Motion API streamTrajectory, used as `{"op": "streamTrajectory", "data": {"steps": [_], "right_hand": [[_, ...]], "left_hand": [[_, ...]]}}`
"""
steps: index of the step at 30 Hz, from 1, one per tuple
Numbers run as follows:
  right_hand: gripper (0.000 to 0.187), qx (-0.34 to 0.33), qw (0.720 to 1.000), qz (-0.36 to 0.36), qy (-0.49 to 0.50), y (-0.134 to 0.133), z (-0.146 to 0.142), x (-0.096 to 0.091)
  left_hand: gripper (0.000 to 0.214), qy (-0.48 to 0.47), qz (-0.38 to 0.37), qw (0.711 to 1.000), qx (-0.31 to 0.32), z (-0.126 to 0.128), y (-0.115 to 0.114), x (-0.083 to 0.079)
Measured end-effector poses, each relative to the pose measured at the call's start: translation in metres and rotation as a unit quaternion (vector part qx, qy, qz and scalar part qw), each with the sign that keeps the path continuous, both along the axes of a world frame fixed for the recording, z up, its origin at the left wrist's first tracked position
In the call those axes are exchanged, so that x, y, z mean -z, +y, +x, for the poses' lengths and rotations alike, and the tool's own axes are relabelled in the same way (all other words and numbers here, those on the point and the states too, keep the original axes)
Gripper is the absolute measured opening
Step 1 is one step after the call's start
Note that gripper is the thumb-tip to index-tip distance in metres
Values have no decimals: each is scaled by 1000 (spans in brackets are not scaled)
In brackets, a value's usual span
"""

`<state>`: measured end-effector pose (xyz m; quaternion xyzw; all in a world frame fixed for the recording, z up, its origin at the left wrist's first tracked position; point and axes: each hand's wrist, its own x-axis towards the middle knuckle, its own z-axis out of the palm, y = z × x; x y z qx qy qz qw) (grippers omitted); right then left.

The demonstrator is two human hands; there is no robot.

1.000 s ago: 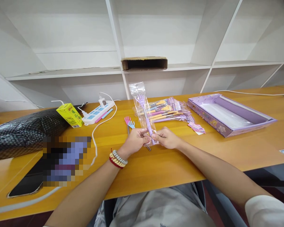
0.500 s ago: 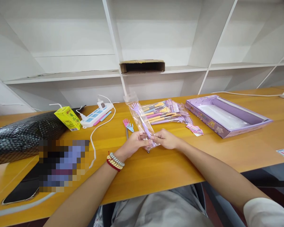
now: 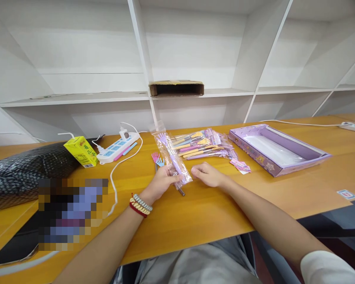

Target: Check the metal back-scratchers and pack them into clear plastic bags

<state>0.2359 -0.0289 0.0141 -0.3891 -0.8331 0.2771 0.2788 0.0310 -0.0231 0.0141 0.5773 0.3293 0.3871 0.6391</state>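
Note:
My left hand (image 3: 161, 182) pinches the lower end of a clear plastic sleeve (image 3: 170, 158) holding a purple hand-shaped back scratcher, tilted up and away from me. My right hand (image 3: 206, 174) sits just right of the sleeve, loosely curled, apart from it and holding nothing that shows. Beneath the sleeve lie two loose scratchers (image 3: 157, 159), pink and blue, with metal shafts on the wooden table (image 3: 195, 213). A pile of bagged scratchers (image 3: 204, 144) lies beyond my right hand.
A shallow purple box (image 3: 276, 150) stands at the right. A white power strip (image 3: 115, 146) with cords, a yellow drink carton (image 3: 81, 151) and a black bubble mailer (image 3: 23, 167) are at the left. A phone (image 3: 14, 246) lies near the front left edge. White shelves stand behind the table.
My right hand has let go of the sleeve and drawn slightly right. My left hand has lowered the sleeve and tipped it leftward.

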Motion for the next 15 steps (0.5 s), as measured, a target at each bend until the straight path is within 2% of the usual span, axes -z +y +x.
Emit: {"op": "streamTrajectory", "data": {"steps": [4, 8, 15], "right_hand": [[42, 66, 996, 45, -44, 8, 17, -1], [33, 90, 986, 76, -115, 14, 27, 2], [16, 129, 974, 48, -178, 24, 42, 3]], "left_hand": [[28, -8, -27, 997, -71, -6, 9, 2], [29, -23, -39, 990, -136, -9, 14, 3], [31, -22, 16, 975, -220, -13, 19, 4]]}}
